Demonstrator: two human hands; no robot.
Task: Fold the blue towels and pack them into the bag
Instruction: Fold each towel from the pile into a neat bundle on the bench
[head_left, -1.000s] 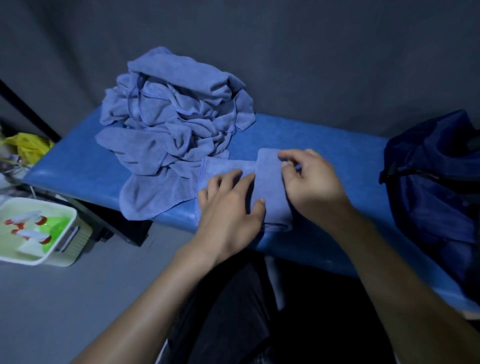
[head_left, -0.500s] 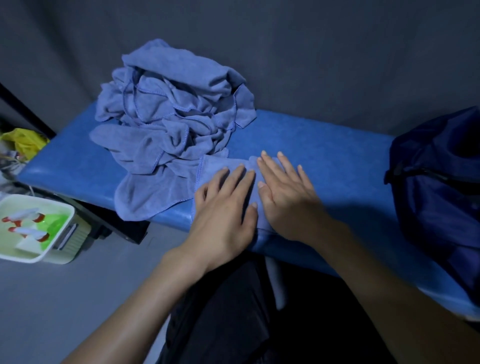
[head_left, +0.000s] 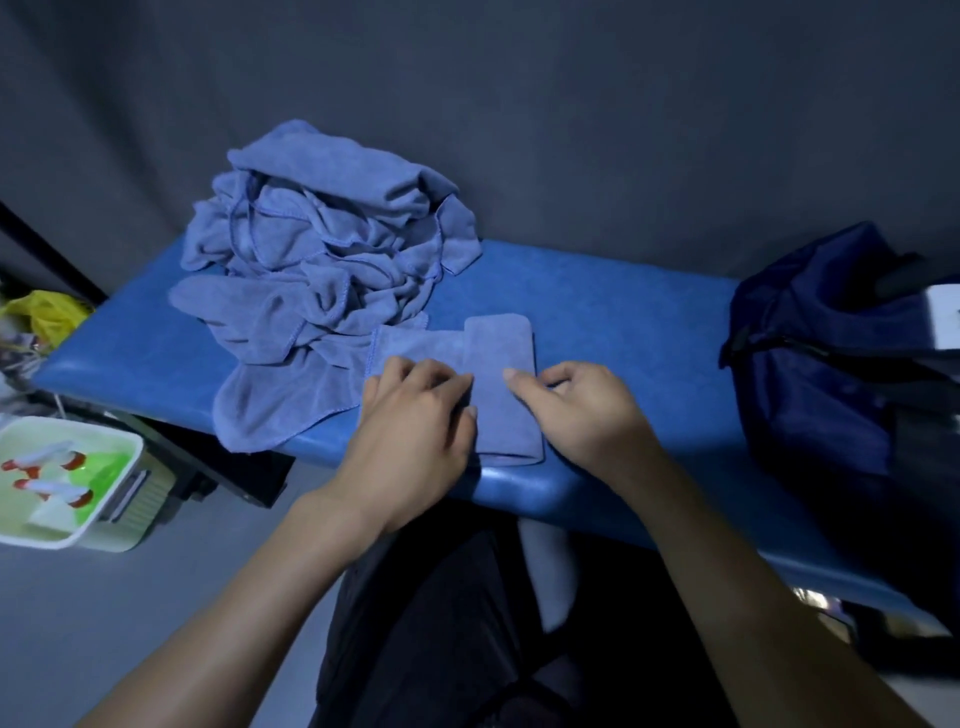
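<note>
Left hand (head_left: 415, 415): you are pressing, fingers curled, on the half-folded blue microfibre towel (head_left: 501, 384).
Right hand (head_left: 576, 410): you are pinching the towel's right edge.
Writing: none readable.

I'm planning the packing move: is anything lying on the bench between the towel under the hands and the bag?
Nothing visible does. The folded towel lies under both hands, and the stretch of blue bench from it to the dark bag at the right end shows nothing lying on it. The towel pile sits on the other side.

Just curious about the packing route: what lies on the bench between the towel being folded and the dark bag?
Nothing: in the head view, only bare blue bench stretches between the folded towel and the dark bag.
</note>
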